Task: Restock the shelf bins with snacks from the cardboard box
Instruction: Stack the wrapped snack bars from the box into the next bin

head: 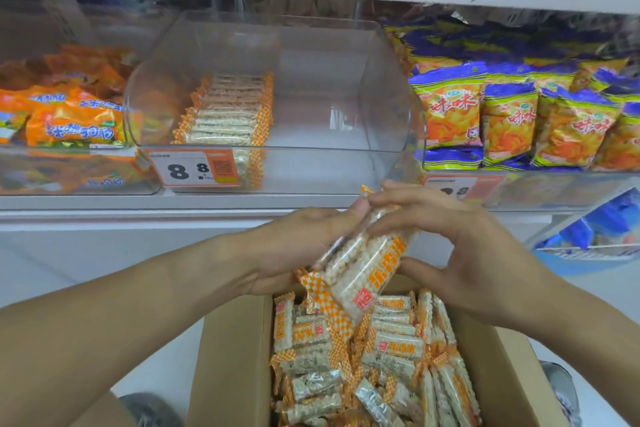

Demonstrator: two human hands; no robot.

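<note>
Between both hands I hold a stack of rice-cracker packs (360, 267) with orange checkered ends, just above the open cardboard box (228, 354). My left hand (294, 250) grips the stack from the left, and my right hand (460, 250) curls round it from the right. The box holds several more of the same packs (374, 357). On the shelf ahead stands a clear plastic bin (322, 97) with a short row of the same packs (228, 111) along its left side; its right part holds nothing.
A price tag reading 8.8 (195, 168) is stuck on the bin's front. A bin of orange snack bags (69, 114) stands to its left, one of yellow and purple bags (519, 114) to its right. A bin with blue packs (595, 229) sits lower right. White shelf edge (138, 201) runs across.
</note>
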